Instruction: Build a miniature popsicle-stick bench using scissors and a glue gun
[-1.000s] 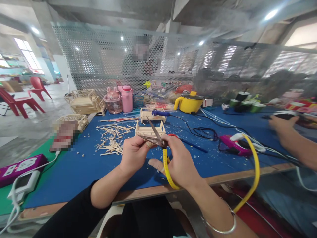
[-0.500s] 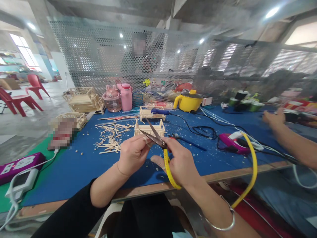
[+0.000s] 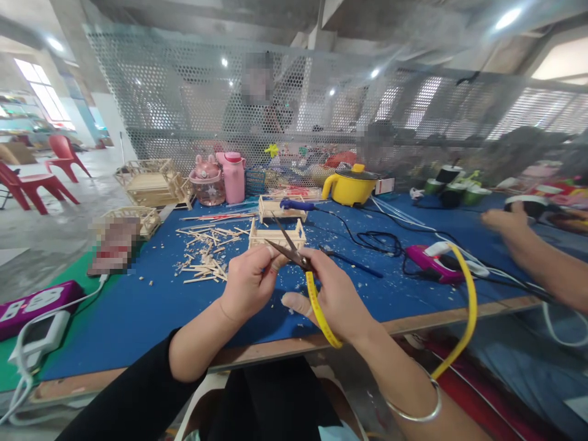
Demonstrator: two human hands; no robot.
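Note:
My right hand [image 3: 342,300] is wrapped round a pair of dark-bladed scissors [image 3: 288,250], its handles partly hidden; the blades are spread apart and point up and left. A yellow strip with ruler-like marks [image 3: 316,306] hangs down at the scissors' handle end. Close beside the blades, my left hand [image 3: 248,275] has its fingers pinched together. Whatever lies in that pinch is too small or hidden to tell. Just beyond both hands stands a small wooden stick frame [image 3: 258,237], with a second frame [image 3: 271,211] behind it.
Loose cut sticks [image 3: 206,257] lie left of my hands. A blue-handled hot-tool with cord [image 3: 294,205] rests on the rear frame. Farther back are a yellow pot [image 3: 351,187] and a pink bottle [image 3: 234,177]. A magenta power strip [image 3: 427,263] and a co-worker's arm [image 3: 537,257] are at right.
The scissors and my right hand have shifted slightly right. The blades stand a bit nearer together, and my left hand has barely moved. The co-worker's hand has moved slightly left.

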